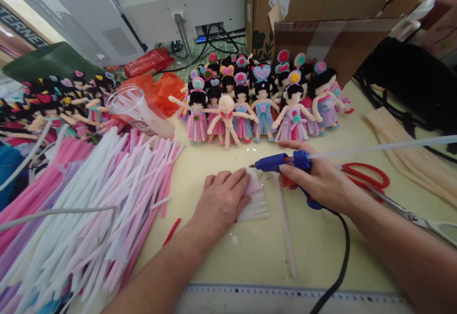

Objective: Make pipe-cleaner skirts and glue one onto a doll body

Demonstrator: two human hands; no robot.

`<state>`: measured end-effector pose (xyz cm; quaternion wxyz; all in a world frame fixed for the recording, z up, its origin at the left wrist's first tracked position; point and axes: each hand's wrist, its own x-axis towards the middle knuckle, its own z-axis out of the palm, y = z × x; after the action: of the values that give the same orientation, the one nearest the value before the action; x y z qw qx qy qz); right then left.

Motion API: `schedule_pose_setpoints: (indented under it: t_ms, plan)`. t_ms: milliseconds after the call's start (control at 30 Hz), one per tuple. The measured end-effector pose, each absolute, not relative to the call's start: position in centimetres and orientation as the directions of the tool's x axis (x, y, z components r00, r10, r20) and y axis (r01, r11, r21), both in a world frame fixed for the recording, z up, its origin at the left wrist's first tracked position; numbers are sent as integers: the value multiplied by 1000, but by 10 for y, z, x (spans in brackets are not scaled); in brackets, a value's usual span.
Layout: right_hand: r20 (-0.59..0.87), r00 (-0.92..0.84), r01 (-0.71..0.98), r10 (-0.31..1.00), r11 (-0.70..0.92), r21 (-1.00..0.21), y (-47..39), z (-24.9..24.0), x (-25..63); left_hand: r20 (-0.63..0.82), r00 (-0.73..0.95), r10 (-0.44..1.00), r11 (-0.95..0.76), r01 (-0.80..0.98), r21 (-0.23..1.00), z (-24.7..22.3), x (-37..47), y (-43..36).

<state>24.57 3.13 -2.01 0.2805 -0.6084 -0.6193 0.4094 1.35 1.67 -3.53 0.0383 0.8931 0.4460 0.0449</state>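
A pale yellow table (257, 254) carries a ruler (285, 292) along its near edge and a heap of pastel strips (96, 199) at the left. The left hand (224, 190) lies over a pale panel (255, 199) mid-table, fingers close together; whether it pinches, I cannot tell. The right hand (317, 176) is wrapped round a blue glue gun (282, 161), nozzle at the panel's top corner (the glue stick (382, 147) juts out rightward). Scissors (414, 217) lie by the right forearm. Behind, dolls (264, 114) stand crowded together near a clear cup (152, 114), with a cardboard box (339, 49), cables (217, 37) and a white monitor (150, 9) farther back
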Motion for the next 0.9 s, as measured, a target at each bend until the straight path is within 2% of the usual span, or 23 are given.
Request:
schedule_pose_setpoints:
  t_ms: [900]
  plan:
    - [-123, -77, 556, 989, -60, -829, 30, -15, 236, 32, 598, 801, -598, 797, 77, -37, 17, 15]
